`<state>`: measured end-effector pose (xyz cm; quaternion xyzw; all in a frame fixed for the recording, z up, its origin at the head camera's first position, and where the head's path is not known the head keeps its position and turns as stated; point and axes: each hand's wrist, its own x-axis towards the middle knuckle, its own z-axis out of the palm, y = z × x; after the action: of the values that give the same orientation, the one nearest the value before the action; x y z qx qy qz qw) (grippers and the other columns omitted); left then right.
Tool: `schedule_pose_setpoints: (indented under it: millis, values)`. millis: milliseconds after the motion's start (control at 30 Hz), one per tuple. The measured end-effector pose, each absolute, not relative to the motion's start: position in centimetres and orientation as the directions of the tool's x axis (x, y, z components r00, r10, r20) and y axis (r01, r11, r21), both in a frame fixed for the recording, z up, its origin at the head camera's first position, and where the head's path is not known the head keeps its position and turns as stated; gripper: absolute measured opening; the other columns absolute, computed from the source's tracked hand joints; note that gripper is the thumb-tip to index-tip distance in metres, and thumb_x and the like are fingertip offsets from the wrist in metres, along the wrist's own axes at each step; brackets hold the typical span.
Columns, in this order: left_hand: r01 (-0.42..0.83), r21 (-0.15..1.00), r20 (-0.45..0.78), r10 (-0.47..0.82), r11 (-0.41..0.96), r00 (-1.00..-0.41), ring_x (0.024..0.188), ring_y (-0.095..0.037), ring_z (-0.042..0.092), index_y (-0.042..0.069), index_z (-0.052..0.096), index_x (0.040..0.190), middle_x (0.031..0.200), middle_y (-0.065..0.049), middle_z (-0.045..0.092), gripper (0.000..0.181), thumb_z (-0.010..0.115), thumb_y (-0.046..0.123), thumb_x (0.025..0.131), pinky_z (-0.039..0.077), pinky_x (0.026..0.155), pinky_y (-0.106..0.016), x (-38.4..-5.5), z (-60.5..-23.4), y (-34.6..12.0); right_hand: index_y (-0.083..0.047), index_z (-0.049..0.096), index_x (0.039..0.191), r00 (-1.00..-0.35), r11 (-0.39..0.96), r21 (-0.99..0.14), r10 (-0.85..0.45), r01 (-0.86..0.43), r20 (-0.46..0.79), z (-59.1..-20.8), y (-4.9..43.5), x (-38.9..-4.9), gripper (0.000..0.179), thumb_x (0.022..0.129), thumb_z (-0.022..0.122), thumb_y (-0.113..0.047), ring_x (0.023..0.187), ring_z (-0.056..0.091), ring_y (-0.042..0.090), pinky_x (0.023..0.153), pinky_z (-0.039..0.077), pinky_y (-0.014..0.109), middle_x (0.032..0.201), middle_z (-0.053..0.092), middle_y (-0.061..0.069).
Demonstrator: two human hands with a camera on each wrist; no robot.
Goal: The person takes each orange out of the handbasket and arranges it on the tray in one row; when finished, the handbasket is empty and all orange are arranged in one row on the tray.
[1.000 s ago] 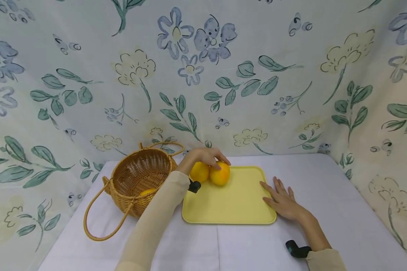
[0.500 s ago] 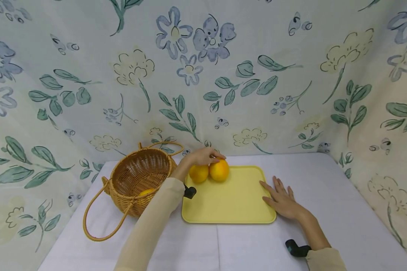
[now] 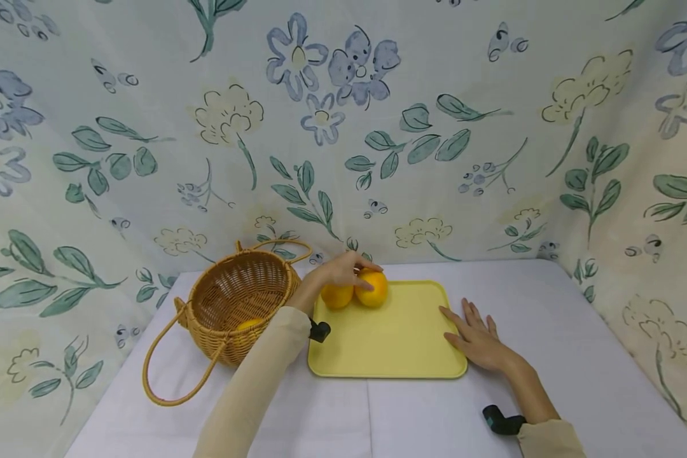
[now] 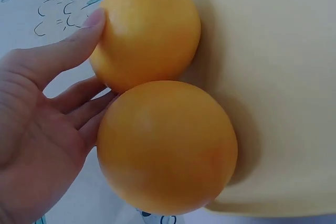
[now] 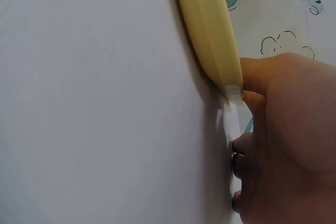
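Observation:
Two oranges sit side by side at the back left of a yellow tray (image 3: 401, 343). My left hand (image 3: 336, 270) reaches over the left orange (image 3: 336, 297) and holds the right orange (image 3: 373, 294), thumb on its near side and fingers over the top. In the left wrist view, the thumb presses the upper orange (image 4: 149, 32); the other fingers pass behind, partly hidden. The lower orange (image 4: 168, 148) touches it, close to the palm. My right hand (image 3: 481, 339) rests with spread fingers at the tray's right edge. The right wrist view shows its fingers against the tray rim (image 5: 210, 30).
A wicker basket (image 3: 206, 346) with two looped handles stands left of the tray, a yellow-orange thing (image 3: 249, 324) partly visible inside. White cloth (image 3: 412, 420) covers the table. A floral curtain (image 3: 343, 191) hangs close behind the tray.
The right orange has shifted slightly toward the tray's back. My left thumb left its front half a second ago and now lies on it again. The right hand has stayed still.

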<state>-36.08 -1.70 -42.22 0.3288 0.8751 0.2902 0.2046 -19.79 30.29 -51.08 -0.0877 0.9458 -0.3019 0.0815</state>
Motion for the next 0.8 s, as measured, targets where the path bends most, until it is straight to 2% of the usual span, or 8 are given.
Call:
schedule_pose_setpoints:
  millis: [133, 333, 433, 533, 567, 667, 733, 800]
  values:
    - [0.462, 0.629, -0.169, 0.69, 0.625, -0.704, 0.115, -0.022, 0.056, 0.021, 0.07, 0.136, 0.136, 0.0, 0.07, 0.044, 0.079, 0.025, 0.093, 0.047, 0.107, -0.038, -36.02, -42.0, -1.99, -0.006, 0.033, 0.16, -0.971, 0.798, -0.591, -0.217, -0.119, -0.097, -51.01, 30.29, -19.69, 0.063, 0.108, 0.05, -0.038, 0.153, -0.007, 0.06, 0.117, -0.015, 0.076, 0.166, -0.005, 0.04]
    - [0.484, 0.629, -0.152, 0.707, 0.608, -0.691, 0.129, -0.024, 0.06, 0.021, 0.07, 0.136, 0.139, -0.001, 0.069, 0.041, 0.075, 0.019, 0.095, 0.045, 0.117, -0.041, -36.2, -42.1, -2.2, -0.005, 0.034, 0.16, -0.972, 0.798, -0.59, -0.217, -0.125, -0.087, -50.97, 30.24, -19.61, 0.063, 0.108, 0.05, -0.037, 0.153, -0.007, 0.06, 0.116, -0.015, 0.077, 0.165, -0.004, 0.041]
    - [0.483, 0.622, -0.147, 0.697, 0.617, -0.702, 0.114, -0.02, 0.06, 0.022, 0.071, 0.135, 0.133, -0.001, 0.072, 0.042, 0.079, 0.023, 0.093, 0.049, 0.103, -0.031, -36.1, -42.15, -2.19, -0.005, 0.034, 0.159, -0.973, 0.802, -0.585, -0.213, -0.125, -0.084, -51.05, 30.16, -19.63, 0.063, 0.108, 0.051, -0.037, 0.153, -0.006, 0.061, 0.116, -0.014, 0.077, 0.165, -0.003, 0.041]
    - [0.49, 0.604, -0.139, 0.688, 0.629, -0.712, 0.097, -0.017, 0.051, 0.023, 0.072, 0.134, 0.124, -0.001, 0.073, 0.045, 0.082, 0.028, 0.091, 0.042, 0.083, -0.025, -36.0, -42.17, -2.21, -0.005, 0.035, 0.159, -0.974, 0.803, -0.583, -0.21, -0.124, -0.082, -51.14, 30.1, -19.63, 0.063, 0.108, 0.051, -0.037, 0.153, -0.006, 0.061, 0.116, -0.014, 0.077, 0.166, -0.003, 0.041]
    - [0.492, 0.603, -0.135, 0.689, 0.628, -0.712, 0.095, -0.017, 0.049, 0.022, 0.072, 0.134, 0.122, -0.002, 0.073, 0.045, 0.082, 0.028, 0.09, 0.04, 0.08, -0.025, -35.97, -42.18, -2.25, -0.005, 0.035, 0.159, -0.975, 0.804, -0.582, -0.209, -0.123, -0.082, -51.16, 30.07, -19.63, 0.063, 0.108, 0.051, -0.037, 0.153, -0.006, 0.06, 0.116, -0.014, 0.077, 0.166, -0.003, 0.041]
    - [0.501, 0.604, -0.125, 0.695, 0.62, -0.708, 0.1, -0.019, 0.054, 0.021, 0.072, 0.133, 0.125, -0.002, 0.073, 0.045, 0.083, 0.025, 0.09, 0.045, 0.087, -0.026, -35.93, -42.21, -2.32, -0.006, 0.035, 0.16, -0.974, 0.802, -0.584, -0.209, -0.123, -0.082, -51.24, 30.05, -19.59, 0.063, 0.108, 0.051, -0.038, 0.153, -0.006, 0.06, 0.116, -0.014, 0.077, 0.166, -0.003, 0.04]
    - [0.504, 0.607, -0.123, 0.699, 0.614, -0.704, 0.11, -0.02, 0.059, 0.02, 0.072, 0.133, 0.13, -0.002, 0.073, 0.045, 0.083, 0.023, 0.09, 0.05, 0.099, -0.029, -35.88, -42.19, -2.37, -0.007, 0.035, 0.16, -0.975, 0.803, -0.583, -0.209, -0.123, -0.082, -51.31, 30.06, -19.58, 0.063, 0.107, 0.051, -0.038, 0.153, -0.006, 0.06, 0.116, -0.014, 0.077, 0.166, -0.003, 0.04]
    - [0.501, 0.612, -0.123, 0.699, 0.612, -0.704, 0.122, -0.022, 0.061, 0.019, 0.072, 0.133, 0.135, -0.003, 0.071, 0.045, 0.082, 0.022, 0.09, 0.049, 0.11, -0.035, -35.85, -42.14, -2.39, -0.007, 0.035, 0.16, -0.975, 0.802, -0.584, -0.208, -0.123, -0.081, -51.37, 30.08, -19.54, 0.063, 0.108, 0.051, -0.038, 0.153, -0.006, 0.06, 0.116, -0.014, 0.077, 0.166, -0.003, 0.04]
